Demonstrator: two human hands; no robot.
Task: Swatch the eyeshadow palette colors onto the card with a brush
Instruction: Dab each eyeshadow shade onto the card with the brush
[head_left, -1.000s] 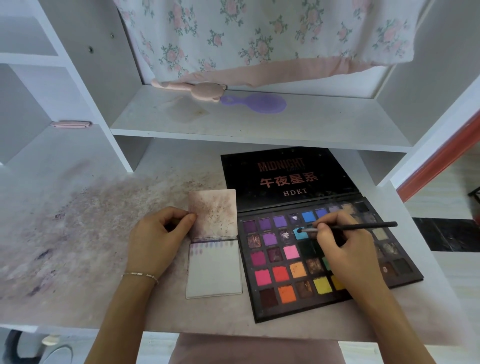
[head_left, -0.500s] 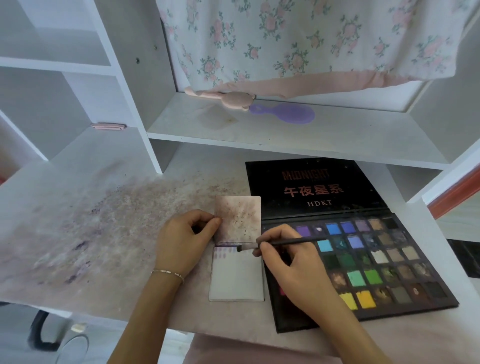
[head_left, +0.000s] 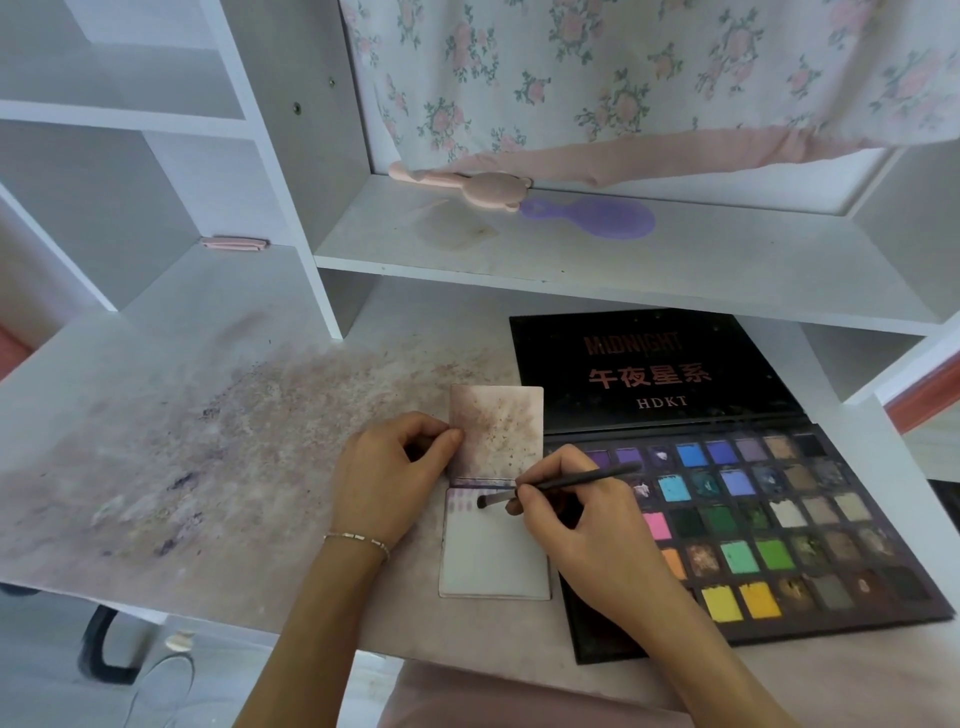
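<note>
Two hands busy: right hand (head_left: 587, 525) pinches brush (head_left: 561, 484), tip on card (head_left: 493, 551) top edge, beside palette (head_left: 831, 525) near desk front; left hand (head_left: 384, 478) pins card's flap. Card's light, flimsy, prob slides; hold by edge.

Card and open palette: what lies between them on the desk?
Nothing: in the head view the card lies right beside the palette, with only the right hand above the seam.
</note>
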